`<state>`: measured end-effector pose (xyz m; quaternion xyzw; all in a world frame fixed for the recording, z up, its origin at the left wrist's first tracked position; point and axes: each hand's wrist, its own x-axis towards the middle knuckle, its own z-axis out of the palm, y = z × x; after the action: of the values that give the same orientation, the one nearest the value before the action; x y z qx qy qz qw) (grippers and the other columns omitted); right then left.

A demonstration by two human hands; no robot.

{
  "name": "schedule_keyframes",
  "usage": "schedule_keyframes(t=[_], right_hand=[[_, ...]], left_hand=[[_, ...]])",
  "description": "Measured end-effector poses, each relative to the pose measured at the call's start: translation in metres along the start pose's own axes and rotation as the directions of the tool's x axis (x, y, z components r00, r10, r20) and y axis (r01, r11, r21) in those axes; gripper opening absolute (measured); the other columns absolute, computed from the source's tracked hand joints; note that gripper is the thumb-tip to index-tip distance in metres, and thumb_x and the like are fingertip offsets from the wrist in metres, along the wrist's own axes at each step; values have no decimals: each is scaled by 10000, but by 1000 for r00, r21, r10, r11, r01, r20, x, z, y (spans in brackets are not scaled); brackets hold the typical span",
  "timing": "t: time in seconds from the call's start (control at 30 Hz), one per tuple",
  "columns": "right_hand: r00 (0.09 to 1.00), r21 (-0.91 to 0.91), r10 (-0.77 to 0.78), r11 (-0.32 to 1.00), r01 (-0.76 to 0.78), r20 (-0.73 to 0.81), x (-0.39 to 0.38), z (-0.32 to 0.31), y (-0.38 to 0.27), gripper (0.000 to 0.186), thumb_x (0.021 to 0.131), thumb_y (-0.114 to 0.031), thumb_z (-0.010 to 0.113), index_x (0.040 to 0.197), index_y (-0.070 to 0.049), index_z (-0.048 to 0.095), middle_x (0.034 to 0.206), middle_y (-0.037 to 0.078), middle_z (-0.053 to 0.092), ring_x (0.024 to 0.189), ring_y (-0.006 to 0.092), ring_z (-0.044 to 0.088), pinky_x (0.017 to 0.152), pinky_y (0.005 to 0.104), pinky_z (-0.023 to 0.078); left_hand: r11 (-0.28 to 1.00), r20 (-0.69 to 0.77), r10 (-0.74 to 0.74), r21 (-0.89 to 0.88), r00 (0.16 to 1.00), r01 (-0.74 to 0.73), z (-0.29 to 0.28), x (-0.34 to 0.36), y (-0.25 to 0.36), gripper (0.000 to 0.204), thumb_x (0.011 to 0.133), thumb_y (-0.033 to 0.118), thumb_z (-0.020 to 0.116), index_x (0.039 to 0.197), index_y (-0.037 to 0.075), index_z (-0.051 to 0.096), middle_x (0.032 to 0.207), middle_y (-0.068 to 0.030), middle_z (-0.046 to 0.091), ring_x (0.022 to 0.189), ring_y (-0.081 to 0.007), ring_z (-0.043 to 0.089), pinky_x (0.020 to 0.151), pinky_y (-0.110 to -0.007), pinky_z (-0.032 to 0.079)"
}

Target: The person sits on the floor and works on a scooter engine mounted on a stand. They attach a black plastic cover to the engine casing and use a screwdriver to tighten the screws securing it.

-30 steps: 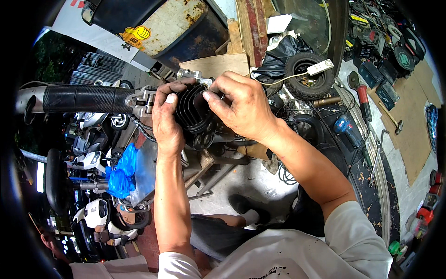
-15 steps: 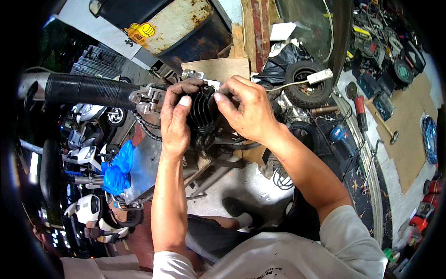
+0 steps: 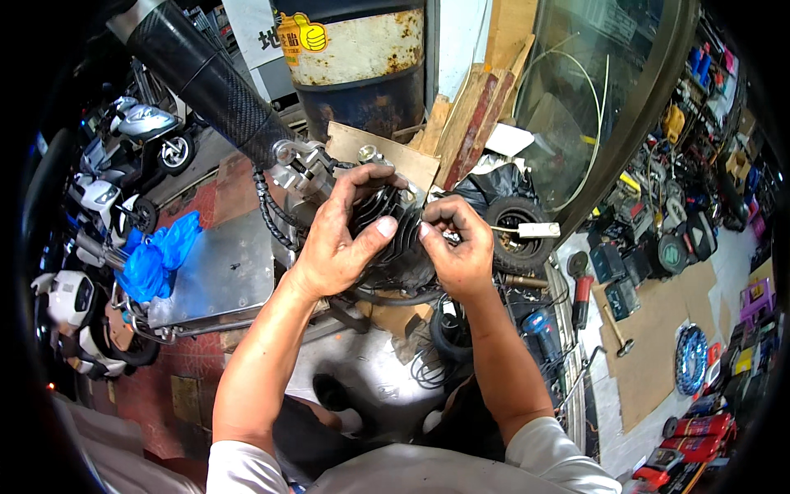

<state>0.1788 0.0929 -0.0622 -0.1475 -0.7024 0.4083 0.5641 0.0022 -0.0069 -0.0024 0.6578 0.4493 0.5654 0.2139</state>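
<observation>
A black finned part (image 3: 403, 232) sits upright between my hands, on the front of a vehicle with a black carbon-patterned tube (image 3: 216, 92). My left hand (image 3: 344, 235) wraps round the part's left side, thumb near the fins and fingers over its top. At its right edge my right hand (image 3: 457, 245) is closed in a pinch, thumb and forefinger together. Whatever lies between those fingertips is too small or hidden to name. A silver clamp (image 3: 303, 169) joins the tube just left of my left hand. Black wrapped cables (image 3: 273, 216) hang below the clamp.
A flat metal deck (image 3: 220, 276) with a blue plastic bag (image 3: 160, 257) lies to the left. Behind stand a rusty drum (image 3: 362, 74) and wooden boards (image 3: 485, 123). Right are a tyre (image 3: 520, 247), a power strip (image 3: 539, 230), an angle grinder (image 3: 583, 288) and a hammer (image 3: 619, 333).
The whole view has turned, so the tube now slants down to the right. My right hand has shifted from the part's upper right to a pinch at its right edge. My left hand stays round it.
</observation>
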Motion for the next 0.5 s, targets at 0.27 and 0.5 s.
schedule_keyframes(t=[0.27, 0.5], right_hand=[[992, -132, -123, 983, 126, 30, 4, 1, -4, 82, 911, 7, 737, 959, 32, 675, 929, 99, 707, 790, 163, 652, 734, 296, 528], [997, -88, -78, 993, 78, -1, 7, 2, -9, 70, 907, 16, 741, 940, 33, 682, 908, 92, 698, 762, 151, 630, 720, 296, 523]], left_hand=[[998, -3, -24, 57, 1000, 24, -6, -1, -3, 648, 994, 277, 713, 1490, -37, 438, 1403, -203, 619, 1340, -283, 583, 1185, -432, 420], [998, 10, -25, 52, 1000, 25, -7, 1, -4, 612, 996, 259, 703, 1474, -37, 462, 1400, -197, 621, 1333, -271, 584, 1171, -423, 435]])
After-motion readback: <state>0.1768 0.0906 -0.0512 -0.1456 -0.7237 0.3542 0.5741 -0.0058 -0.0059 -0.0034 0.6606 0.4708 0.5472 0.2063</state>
